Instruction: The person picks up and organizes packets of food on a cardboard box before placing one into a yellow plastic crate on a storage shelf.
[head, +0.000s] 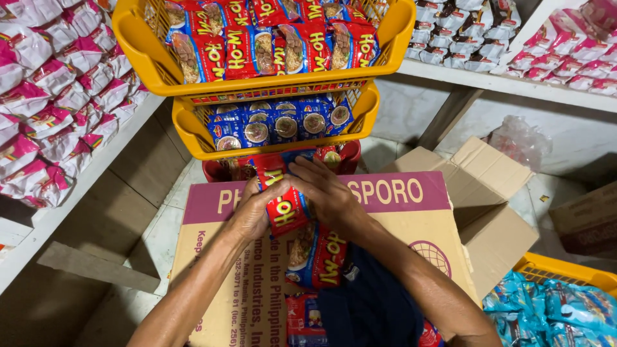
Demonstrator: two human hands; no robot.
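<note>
Both my hands grip a bundle of red noodle packets (285, 212) over a closed cardboard box (398, 212). My left hand (252, 212) clasps the stack from the left, and my right hand (324, 193) covers its top and right side. More red packets (321, 257) lie against my lap below. Just beyond the hands stands a red basket (350, 157) with similar packets in it.
Stacked above the red basket are two yellow baskets: the lower one (193, 132) with blue packets, the upper one (138, 54) with red packets. Shelves with pink-and-white packets (58, 96) flank the left and right. An open empty carton (495, 212) and a yellow basket of blue packets (553, 308) sit right.
</note>
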